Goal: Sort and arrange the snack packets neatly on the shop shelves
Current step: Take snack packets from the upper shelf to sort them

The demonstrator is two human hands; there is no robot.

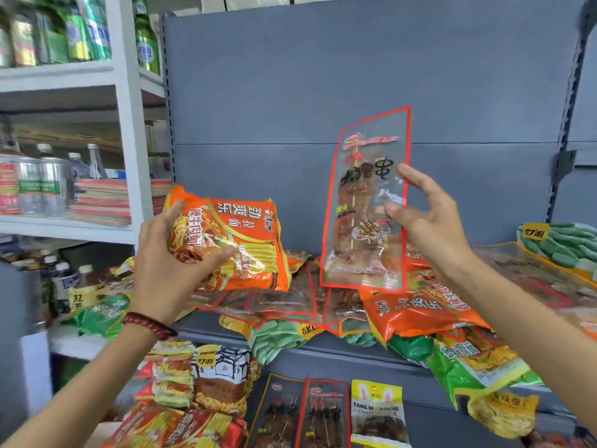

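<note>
Two packets held up over a jumbled shelf

Left hand (168,266) curls its fingers round the left end of an orange noodle packet (245,234), raised above the grey shelf (206,326); a clear red-edged skewer packet (361,195) stands upright over the pile of packets (290,302); right hand (433,227) pinches its right edge between thumb and fingers.

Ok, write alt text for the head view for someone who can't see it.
A person's left hand grips an orange instant noodle packet while the right hand holds a clear red-edged skewer snack packet upright above a grey shelf strewn with mixed snack packets. Green cans and bottles fill white shelving at left.
</note>
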